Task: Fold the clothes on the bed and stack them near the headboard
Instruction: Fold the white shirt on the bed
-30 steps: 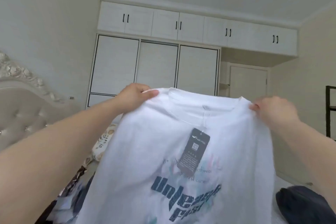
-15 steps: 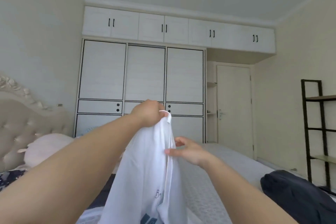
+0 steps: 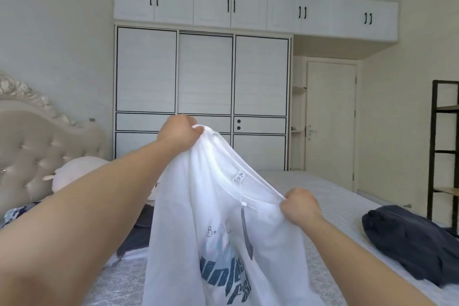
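- While you stand at the bed (image 3: 310, 196), you hold a white T-shirt (image 3: 198, 218) up in the air at the centre of your view, front print facing you.
- Your left hand (image 3: 180, 135), at about 12 o'clock from the shirt's middle, has its fingers curled tight around a bunch of fabric at the shirt's top edge, probably one shoulder.
- Your right hand (image 3: 299, 206), lower and at about 3 o'clock, pinches the cloth just beside the neckline, fist closed on it.
- Because the left grip is higher than the right, the shirt hangs slanted and the collar is pulled into a taut line between your hands; this looks like a way to stretch it flat before laying it down to fold.
- A dark hang tag (image 3: 246, 231) dangles from the collar down over the print, and a small white size label (image 3: 239, 176) shows inside the neck.
- A dark garment (image 3: 407, 238) lies crumpled on the bed at 3 o'clock, unfolded.
- The padded headboard (image 3: 32, 146) stands at 9 o'clock, with a pale pillow (image 3: 77, 171) below it.
- The shirt's hem and sleeves are cut off by the bottom edge, the print is only partly readable, and your left arm hides part of the dark and patterned cloth near the headboard, so you cannot tell whether a stack has begun there.
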